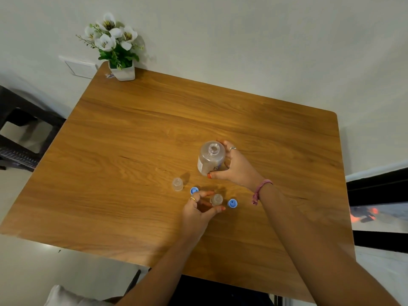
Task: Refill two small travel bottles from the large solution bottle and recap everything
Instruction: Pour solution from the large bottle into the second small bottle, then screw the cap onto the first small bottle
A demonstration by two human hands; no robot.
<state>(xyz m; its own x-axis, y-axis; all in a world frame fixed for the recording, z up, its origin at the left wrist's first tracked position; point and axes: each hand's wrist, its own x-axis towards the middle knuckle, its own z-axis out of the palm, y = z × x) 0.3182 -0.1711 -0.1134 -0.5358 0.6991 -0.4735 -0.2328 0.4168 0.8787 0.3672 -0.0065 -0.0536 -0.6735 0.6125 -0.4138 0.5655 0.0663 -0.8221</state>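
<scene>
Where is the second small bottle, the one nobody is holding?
In the head view, the loose small bottle stands on the table, left of the blue cap and the left hand, and below-left of the large bottle.

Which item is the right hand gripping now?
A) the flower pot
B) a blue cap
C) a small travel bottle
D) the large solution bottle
D: the right hand wraps the large solution bottle, whose neck is open and uncapped, while the left hand is at a small travel bottle nearer the person.
</scene>
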